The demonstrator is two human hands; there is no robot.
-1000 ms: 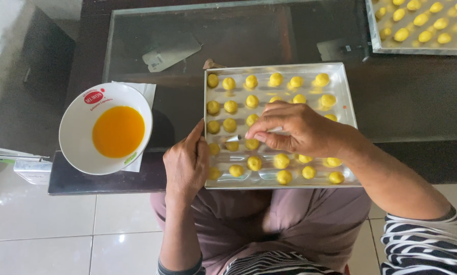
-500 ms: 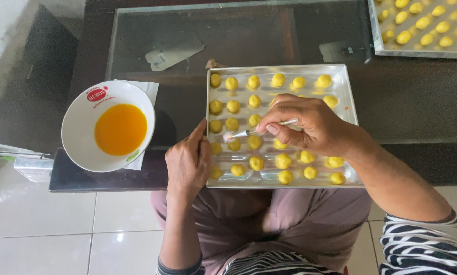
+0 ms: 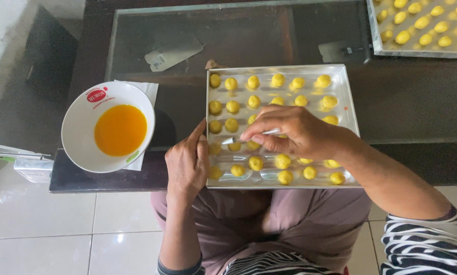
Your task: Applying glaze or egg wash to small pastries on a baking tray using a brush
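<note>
Our right hand [image 3: 294,135] pinches a thin pale brush [image 3: 254,136] over soft, fragile yellow dough balls [image 3: 256,163] (best untouched); our left hand [image 3: 187,163] grips the shallow metal baking tray [image 3: 351,122] at its near-left edge.

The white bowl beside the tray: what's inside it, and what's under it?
The white bowl holds an orange-yellow liquid. Under it lies a white napkin, only its corners showing past the rim; the rest, and the dark table beneath, are covered.
</note>
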